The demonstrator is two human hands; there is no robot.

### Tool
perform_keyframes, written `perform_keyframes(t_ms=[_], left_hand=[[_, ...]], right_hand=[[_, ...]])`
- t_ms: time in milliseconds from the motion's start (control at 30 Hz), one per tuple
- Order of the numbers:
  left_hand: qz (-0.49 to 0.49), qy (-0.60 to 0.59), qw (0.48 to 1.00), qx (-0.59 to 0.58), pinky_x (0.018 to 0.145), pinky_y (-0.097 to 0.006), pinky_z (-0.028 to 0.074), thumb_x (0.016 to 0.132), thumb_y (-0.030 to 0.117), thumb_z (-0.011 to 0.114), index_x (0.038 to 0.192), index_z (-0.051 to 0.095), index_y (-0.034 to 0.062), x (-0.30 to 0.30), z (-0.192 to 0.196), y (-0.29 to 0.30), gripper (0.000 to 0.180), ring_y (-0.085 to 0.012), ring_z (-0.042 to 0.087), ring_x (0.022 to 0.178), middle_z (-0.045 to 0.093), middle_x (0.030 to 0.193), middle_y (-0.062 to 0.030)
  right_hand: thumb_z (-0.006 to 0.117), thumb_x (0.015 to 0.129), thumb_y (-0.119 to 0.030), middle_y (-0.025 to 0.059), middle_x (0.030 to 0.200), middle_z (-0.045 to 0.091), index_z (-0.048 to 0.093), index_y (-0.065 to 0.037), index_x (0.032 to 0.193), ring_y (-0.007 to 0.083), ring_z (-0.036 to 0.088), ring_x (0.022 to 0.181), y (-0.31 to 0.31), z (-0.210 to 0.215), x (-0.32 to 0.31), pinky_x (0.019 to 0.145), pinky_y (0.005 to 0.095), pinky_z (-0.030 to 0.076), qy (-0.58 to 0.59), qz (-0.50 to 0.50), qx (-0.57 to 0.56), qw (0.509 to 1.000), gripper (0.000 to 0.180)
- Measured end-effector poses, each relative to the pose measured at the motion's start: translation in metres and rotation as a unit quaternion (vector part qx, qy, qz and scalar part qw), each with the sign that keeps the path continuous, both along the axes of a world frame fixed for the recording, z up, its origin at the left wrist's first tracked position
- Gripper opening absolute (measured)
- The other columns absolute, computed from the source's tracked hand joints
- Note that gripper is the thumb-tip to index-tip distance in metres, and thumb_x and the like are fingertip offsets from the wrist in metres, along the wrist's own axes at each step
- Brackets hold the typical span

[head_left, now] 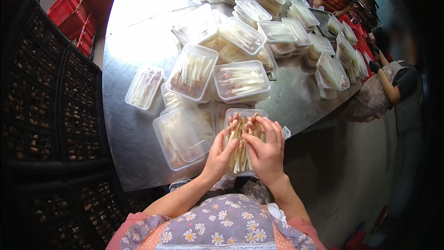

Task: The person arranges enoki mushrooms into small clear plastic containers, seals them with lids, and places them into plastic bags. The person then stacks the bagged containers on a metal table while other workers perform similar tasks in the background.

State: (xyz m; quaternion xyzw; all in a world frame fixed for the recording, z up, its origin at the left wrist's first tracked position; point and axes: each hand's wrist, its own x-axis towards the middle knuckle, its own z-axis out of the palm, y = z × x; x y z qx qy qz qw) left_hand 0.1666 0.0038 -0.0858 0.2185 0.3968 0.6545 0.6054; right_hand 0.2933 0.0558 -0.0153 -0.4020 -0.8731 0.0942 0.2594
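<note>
A steel table [132, 153] crowded with clear plastic boxes fills a workroom, with black crates [34, 125] stacked along its left side and red crates [67, 7] beyond, as a worker in a flowered apron [222, 222] handles a bundle of pale stalks [241, 161] with pinkish ends over an open tub [259, 112] at the table's near edge; the left hand [219, 156] curls round the bundle's left side, thumb pressed to the stalks, while the right hand [269, 152] bends over the other side, thumb and fingers on them, though whether it pinches any cannot be told
</note>
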Motion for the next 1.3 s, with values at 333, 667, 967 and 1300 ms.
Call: perform_keyframes(t_ms=[333, 667, 967, 1300], left_hand=[[-0.057, 0.004, 0.998, -0.027, 0.102, -0.031, 0.038, 0.095, 0.012, 0.055, 0.138, 0.032, -0.0009, -0.002, 0.013, 0.001, 0.050, -0.0161, 0.049, 0.119, 0.048, 0.131, -0.0111], [-0.068, 0.032, 0.997, -0.001, 0.102, -0.030, 0.037, 0.095, 0.014, 0.056, 0.138, 0.031, -0.0018, 0.000, 0.005, 0.003, 0.053, -0.0164, 0.046, 0.122, 0.046, 0.133, -0.0112], [-0.080, 0.040, 0.996, 0.002, 0.104, -0.031, 0.035, 0.094, 0.015, 0.057, 0.138, 0.032, -0.0023, 0.000, 0.008, 0.006, 0.054, -0.0156, 0.045, 0.122, 0.047, 0.132, -0.0113], [-0.145, 0.119, 0.982, 0.014, 0.101, -0.031, 0.039, 0.086, 0.016, 0.070, 0.139, 0.031, -0.0024, 0.009, 0.014, 0.005, 0.069, -0.0164, 0.047, 0.120, 0.048, 0.130, -0.0116]], right_hand=[[0.070, 0.074, -0.011, 0.0106, 0.132, 0.050, 0.067, -0.010, 0.093, 0.0289, 0.039, 0.131, -0.002, 0.010, 0.009, 0.112, 0.0483, 0.021, -0.056, 0.063, -0.012, 0.996, 0.019], [0.071, 0.073, -0.016, 0.0089, 0.127, 0.053, 0.064, -0.009, 0.087, 0.0270, 0.043, 0.127, 0.005, 0.014, 0.012, 0.111, 0.0497, 0.024, -0.086, 0.073, 0.042, 0.993, 0.017], [0.072, 0.072, -0.010, 0.0113, 0.122, 0.054, 0.062, -0.008, 0.089, 0.0314, 0.046, 0.123, 0.016, 0.020, 0.026, 0.108, 0.0504, 0.029, -0.010, 0.094, -0.068, 0.993, 0.020], [0.071, 0.073, -0.009, 0.0142, 0.128, 0.049, 0.063, -0.008, 0.105, 0.0361, 0.042, 0.125, 0.033, 0.019, 0.031, 0.107, 0.0498, 0.029, 0.030, 0.065, -0.097, 0.993, 0.033]])
